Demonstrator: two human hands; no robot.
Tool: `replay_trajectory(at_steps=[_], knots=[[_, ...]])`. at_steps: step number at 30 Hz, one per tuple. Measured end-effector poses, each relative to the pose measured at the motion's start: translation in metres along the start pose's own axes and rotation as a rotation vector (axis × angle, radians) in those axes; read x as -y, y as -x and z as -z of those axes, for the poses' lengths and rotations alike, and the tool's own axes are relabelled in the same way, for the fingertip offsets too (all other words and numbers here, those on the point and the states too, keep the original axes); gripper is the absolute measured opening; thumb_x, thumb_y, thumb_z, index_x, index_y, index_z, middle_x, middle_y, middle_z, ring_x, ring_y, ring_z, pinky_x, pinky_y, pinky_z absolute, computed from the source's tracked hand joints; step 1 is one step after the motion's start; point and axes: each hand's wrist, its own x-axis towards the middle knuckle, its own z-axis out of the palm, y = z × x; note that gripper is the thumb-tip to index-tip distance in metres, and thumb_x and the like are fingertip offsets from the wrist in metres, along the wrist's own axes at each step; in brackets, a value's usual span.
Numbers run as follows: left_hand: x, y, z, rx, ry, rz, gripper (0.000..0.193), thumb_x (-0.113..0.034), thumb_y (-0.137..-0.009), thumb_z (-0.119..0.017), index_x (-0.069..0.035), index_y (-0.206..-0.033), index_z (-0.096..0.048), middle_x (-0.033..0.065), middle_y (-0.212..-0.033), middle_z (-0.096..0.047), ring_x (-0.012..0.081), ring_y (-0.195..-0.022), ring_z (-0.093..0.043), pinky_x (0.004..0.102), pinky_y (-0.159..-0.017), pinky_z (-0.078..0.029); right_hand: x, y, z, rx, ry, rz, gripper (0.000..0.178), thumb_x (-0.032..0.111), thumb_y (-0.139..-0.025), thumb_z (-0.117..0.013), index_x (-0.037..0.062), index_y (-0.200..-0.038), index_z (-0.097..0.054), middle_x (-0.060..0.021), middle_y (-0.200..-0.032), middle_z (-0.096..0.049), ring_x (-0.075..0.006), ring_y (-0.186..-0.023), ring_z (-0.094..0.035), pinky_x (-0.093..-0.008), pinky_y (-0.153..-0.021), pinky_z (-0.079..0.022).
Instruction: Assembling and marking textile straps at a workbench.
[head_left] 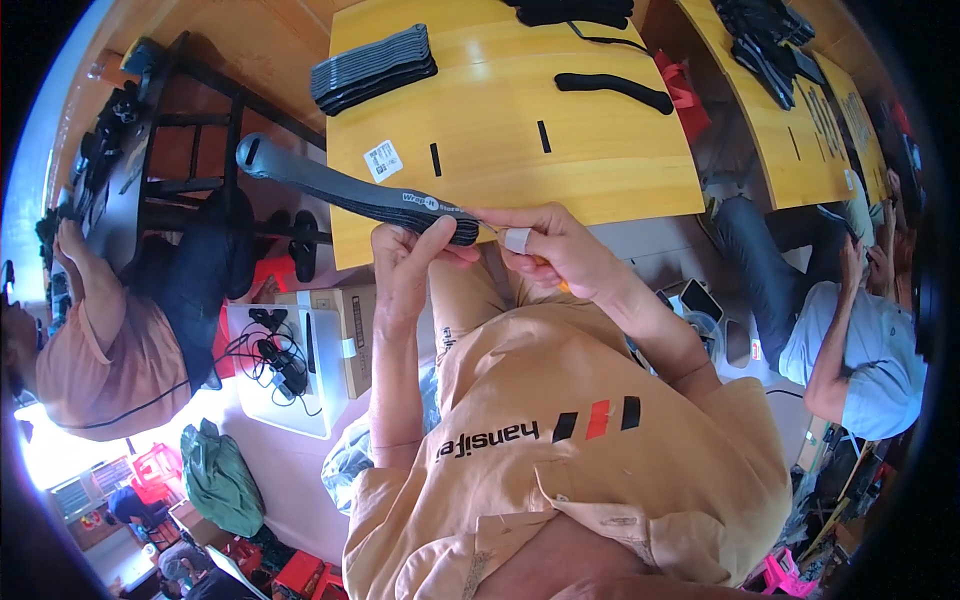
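Observation:
A bundle of long grey and black straps (335, 190) with rounded, slotted ends is gripped in my left hand (403, 268). The bundle points to the left, out over the table's near left corner. Close to its right end is my right hand (565, 250), closed on a thin tool with an orange handle (564, 286). The tool's thin metal tip reaches toward the straps; its exact kind is mostly hidden by my fingers. White tape (517, 240) is wrapped around one finger of that hand.
On the yellow table (500, 165) lie a stack of grey straps (370, 75), a single black strap (615, 91) and a white label (382, 160). A white bin (318, 415) with black cables stands below left. People sit at both sides, one in an orange shirt (125, 350), one in light blue (850, 350).

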Motion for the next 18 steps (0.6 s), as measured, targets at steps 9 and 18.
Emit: replay_trajectory(at_steps=[9,18], knots=[[0.003,0.0,-0.008,-0.16,-0.137,-0.027,0.02,-0.013,-0.082,-0.057,0.006,-0.081,-0.06,0.0117,-0.069,-0.062,0.0179,-0.055,-0.062,0.0251,-0.051,-0.051,-0.018,-0.003,-0.022,-0.494,1.565,0.539,0.057,-0.002,-0.071,-0.054,0.0133,-0.125,-0.045,-0.0087,-0.069,-0.049,-0.0245,-0.06,-0.055,-0.034,-0.051,-0.047],[0.001,-0.006,-0.012,-0.116,-0.179,0.017,0.021,-0.016,-0.082,-0.058,0.005,-0.085,-0.059,0.0112,-0.071,-0.062,0.0171,-0.058,-0.061,0.026,-0.055,-0.051,-0.002,-0.001,-0.018,-0.426,1.466,0.514,0.051,-0.003,-0.072,-0.052,0.0123,-0.121,-0.049,-0.0081,-0.07,-0.055,-0.0263,-0.062,-0.056,-0.0334,-0.054,-0.048]])
